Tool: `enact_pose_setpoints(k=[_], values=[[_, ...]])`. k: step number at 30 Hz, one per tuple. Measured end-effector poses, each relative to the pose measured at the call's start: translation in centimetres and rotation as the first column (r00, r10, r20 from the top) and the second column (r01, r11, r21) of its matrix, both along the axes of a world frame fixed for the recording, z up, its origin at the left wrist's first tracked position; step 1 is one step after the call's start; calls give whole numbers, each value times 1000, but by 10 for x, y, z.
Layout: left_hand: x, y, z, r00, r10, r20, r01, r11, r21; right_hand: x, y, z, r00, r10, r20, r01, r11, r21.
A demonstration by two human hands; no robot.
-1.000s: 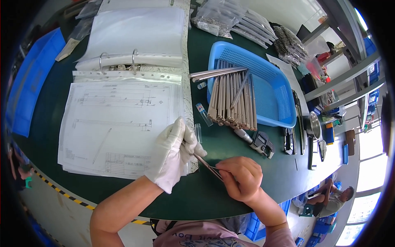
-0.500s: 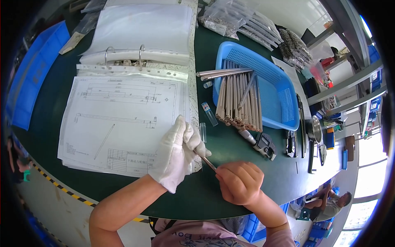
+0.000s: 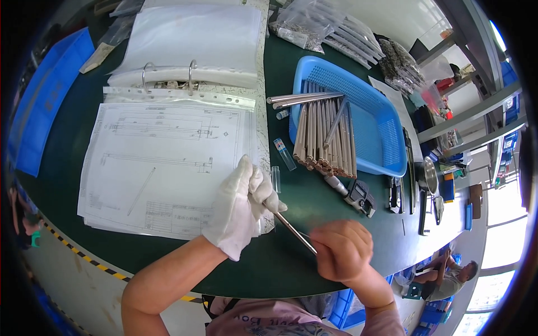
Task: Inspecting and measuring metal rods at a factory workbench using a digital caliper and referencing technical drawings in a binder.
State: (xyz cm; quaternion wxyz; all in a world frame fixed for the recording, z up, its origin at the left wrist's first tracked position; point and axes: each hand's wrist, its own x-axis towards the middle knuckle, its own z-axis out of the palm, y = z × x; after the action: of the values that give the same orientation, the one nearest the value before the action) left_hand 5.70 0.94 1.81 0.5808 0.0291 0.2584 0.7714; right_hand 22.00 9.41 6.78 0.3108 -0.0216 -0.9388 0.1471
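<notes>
My left hand [image 3: 238, 210], in a white glove, is closed around a slim shiny metal rod [image 3: 295, 233] above the bench, beside the drawing pages. The rod slants down to the right out of the glove. My bare right hand [image 3: 343, 249] is at the rod's lower end, its fingers pinched and slightly blurred. A thin pin [image 3: 304, 235] shows at its fingertips, apart from the rod's side; most of it is hidden. A bundle of similar metal rods [image 3: 328, 134] lies in a blue perforated basket [image 3: 395, 151], its ends jutting over the near rim.
An open ring binder with technical drawings [image 3: 140, 185] covers the left of the green bench. A digital micrometer [image 3: 358, 196] and small clear tubes [image 3: 284, 154] lie near the basket. Bagged parts [image 3: 330, 33] are behind. A blue bin [image 3: 53, 106] stands far left. Another person [image 3: 448, 280] sits right.
My right hand has moved right and slightly down, away from the glove. More of the rod's length shows now, and the thin pin has come into sight. My left hand stays nearly still.
</notes>
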Motion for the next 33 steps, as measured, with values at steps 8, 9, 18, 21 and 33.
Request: enact_pose_setpoints(k=[8,9,18,21,33], values=[[3,2,2,999,17,-49,-17,1000,-7,51,0,-32,994,-109,19,110,980,-164],[3,1,2,998,22,-50,-23,1000,-6,51,-1,-33,995,-101,9,101,981,-168],[5,1,5,999,21,-38,-22,999,-30,49,-7,-27,998,-57,7,56,997,52],[4,-1,2,999,21,-26,-22,999,-36,47,-5,-27,999,-26,27,26,1000,3],[-3,9,7,998,32,54,-26,994,-107,51,21,-29,998,-41,54,58,923,-381]])
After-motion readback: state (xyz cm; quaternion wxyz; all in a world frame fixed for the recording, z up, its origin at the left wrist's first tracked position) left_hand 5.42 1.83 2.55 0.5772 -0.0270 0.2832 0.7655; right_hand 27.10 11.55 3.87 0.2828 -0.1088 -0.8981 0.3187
